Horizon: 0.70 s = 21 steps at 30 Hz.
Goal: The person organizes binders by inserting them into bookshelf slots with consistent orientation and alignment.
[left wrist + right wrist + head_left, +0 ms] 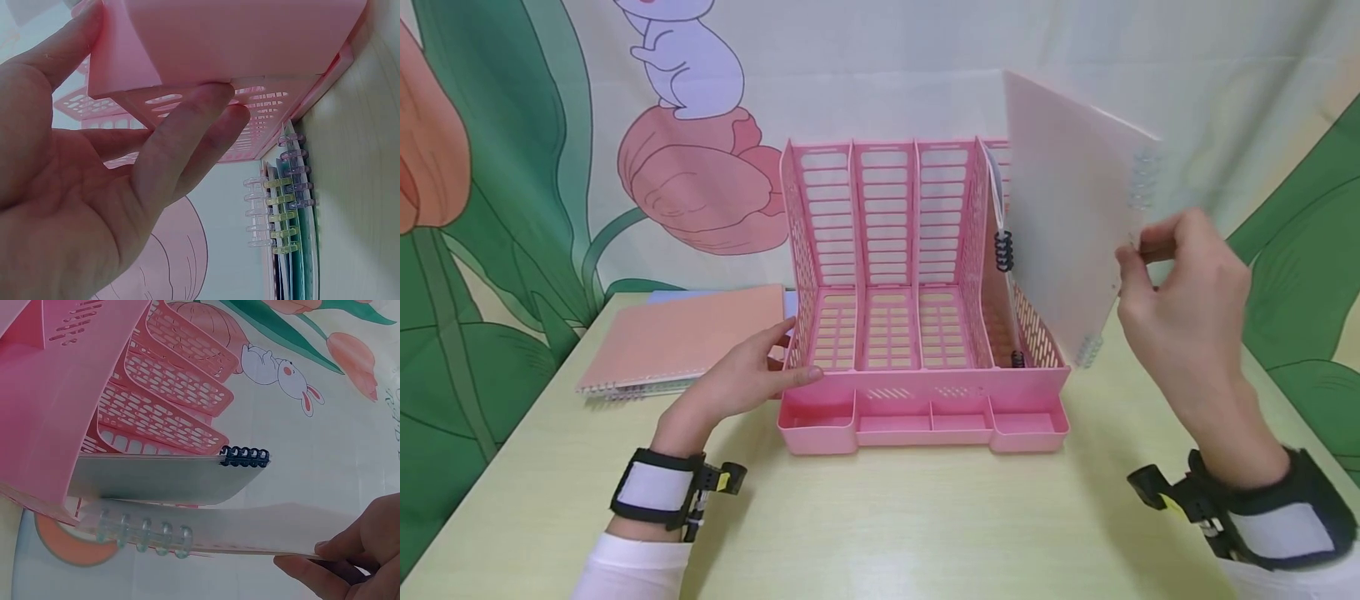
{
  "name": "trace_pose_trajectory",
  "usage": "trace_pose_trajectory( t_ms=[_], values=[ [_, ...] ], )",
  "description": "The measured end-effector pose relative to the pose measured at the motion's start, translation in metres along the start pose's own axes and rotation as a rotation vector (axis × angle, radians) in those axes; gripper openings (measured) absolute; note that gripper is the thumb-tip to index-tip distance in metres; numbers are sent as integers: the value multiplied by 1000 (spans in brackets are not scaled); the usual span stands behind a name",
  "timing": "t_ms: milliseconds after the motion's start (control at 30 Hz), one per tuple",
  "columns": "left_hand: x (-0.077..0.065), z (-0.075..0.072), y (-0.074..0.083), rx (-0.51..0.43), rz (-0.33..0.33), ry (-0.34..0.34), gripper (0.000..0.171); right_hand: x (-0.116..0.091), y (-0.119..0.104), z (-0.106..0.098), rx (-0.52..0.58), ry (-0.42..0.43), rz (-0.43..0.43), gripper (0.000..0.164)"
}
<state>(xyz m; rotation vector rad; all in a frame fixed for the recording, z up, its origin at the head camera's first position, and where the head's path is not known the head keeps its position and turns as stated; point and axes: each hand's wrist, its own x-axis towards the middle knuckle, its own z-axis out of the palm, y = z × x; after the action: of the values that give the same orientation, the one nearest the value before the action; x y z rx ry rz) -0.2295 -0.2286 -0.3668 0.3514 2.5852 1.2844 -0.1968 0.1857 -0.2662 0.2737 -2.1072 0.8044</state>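
Observation:
A pink desk file organizer (925,381) stands mid-table, with upright dividers behind and small trays along its front. My left hand (748,367) grips its left front corner, thumb over the front wall and fingers against the perforated side. My right hand (1187,300) pinches the ring-bound edge of a pale spiral notebook (1067,208), held upright at the organizer's right end. In the right wrist view, the notebook's clear rings (145,534) are near the organizer's front wall. Another notebook with dark rings (1003,252) stands in the rightmost slot beside it.
Several spiral notebooks (692,333) lie stacked on the table to the organizer's left, a peach cover on top. Their rings (284,215) show in the left wrist view. Behind the table hangs a cloth (880,92) printed with flowers and a rabbit.

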Motion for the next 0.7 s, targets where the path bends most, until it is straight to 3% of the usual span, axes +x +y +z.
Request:
trace_pose_trajectory(
  t_ms=[700],
  values=[
    [0, 0, 0, 1, -6, -2, 95, 11, -1, 20, 43, -108, -50, 11]
  ],
)
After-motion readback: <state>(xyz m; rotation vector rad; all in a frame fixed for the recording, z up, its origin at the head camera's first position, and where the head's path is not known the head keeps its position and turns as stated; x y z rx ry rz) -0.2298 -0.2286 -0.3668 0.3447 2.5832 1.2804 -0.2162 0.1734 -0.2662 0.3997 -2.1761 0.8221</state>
